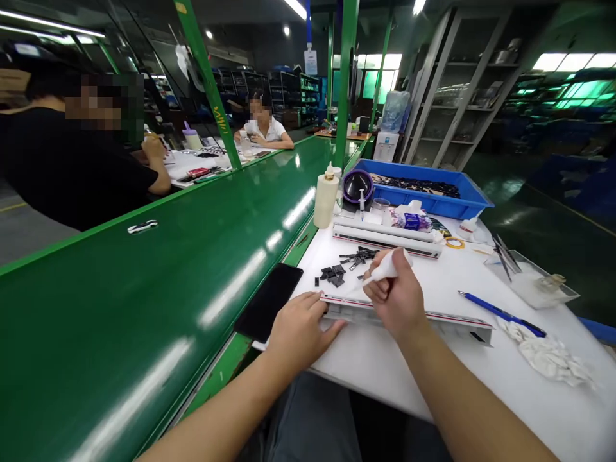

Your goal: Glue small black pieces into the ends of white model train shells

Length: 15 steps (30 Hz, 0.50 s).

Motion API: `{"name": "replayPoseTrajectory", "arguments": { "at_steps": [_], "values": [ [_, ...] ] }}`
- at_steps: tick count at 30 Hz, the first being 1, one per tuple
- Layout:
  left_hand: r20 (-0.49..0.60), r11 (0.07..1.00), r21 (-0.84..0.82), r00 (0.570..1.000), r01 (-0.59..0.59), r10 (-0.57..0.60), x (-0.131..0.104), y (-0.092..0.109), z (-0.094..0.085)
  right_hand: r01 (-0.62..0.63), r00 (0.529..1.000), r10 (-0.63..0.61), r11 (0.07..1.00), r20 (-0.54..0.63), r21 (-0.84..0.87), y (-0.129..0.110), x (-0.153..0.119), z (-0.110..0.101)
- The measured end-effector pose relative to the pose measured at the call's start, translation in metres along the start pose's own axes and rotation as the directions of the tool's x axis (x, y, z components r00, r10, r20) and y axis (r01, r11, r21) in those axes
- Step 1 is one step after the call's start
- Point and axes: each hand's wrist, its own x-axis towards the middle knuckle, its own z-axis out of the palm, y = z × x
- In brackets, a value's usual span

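My right hand (397,295) is wrapped round a small white squeeze bottle (387,265), its nozzle tilted down to the left. Below the nozzle lies a long white channel-shaped part (462,321) with a red and black stripe along its edge. My left hand (301,327) grips the left end of this part, thumb on the near side and fingers over the far edge. Just beyond it, small flat black pieces (333,274) lie in a loose pile on the white table (385,366). Similar white striped parts (385,239) rest farther back.
A black phone (270,301) lies by the green conveyor belt (158,289). Behind are a cream bottle (326,199) and a blue bin (433,202). On the right are a blue pen (503,312), crumpled cloth (553,356) and a clear tray (534,289). Two people sit across the belt.
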Motion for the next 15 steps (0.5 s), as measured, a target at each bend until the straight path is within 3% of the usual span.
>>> {"name": "replayPoseTrajectory", "arguments": {
  "at_steps": [2,4,6,10,15],
  "values": [
    [0.017,1.000,-0.018,1.000,0.013,-0.012,0.001,0.000,0.000,0.123,0.992,-0.124,0.960,0.015,-0.252,0.008,-0.014,-0.001],
    [0.027,0.999,-0.040,0.999,0.024,-0.023,0.001,0.000,0.000,0.259,0.965,-0.243,0.838,0.096,-0.480,0.012,-0.025,-0.002],
    [0.006,0.998,-0.056,1.000,0.030,-0.029,0.001,0.000,0.001,0.379,0.923,-0.330,0.702,0.196,-0.602,0.014,-0.030,-0.001],
    [-0.025,0.998,-0.064,0.999,0.023,-0.025,-0.001,-0.001,0.005,0.518,0.850,-0.405,0.536,0.336,-0.666,0.019,-0.031,0.004],
    [-0.037,0.999,-0.043,0.999,0.011,-0.012,-0.001,0.000,0.007,0.531,0.838,-0.410,0.459,0.360,-0.713,0.022,-0.029,0.006]
  ]
}}
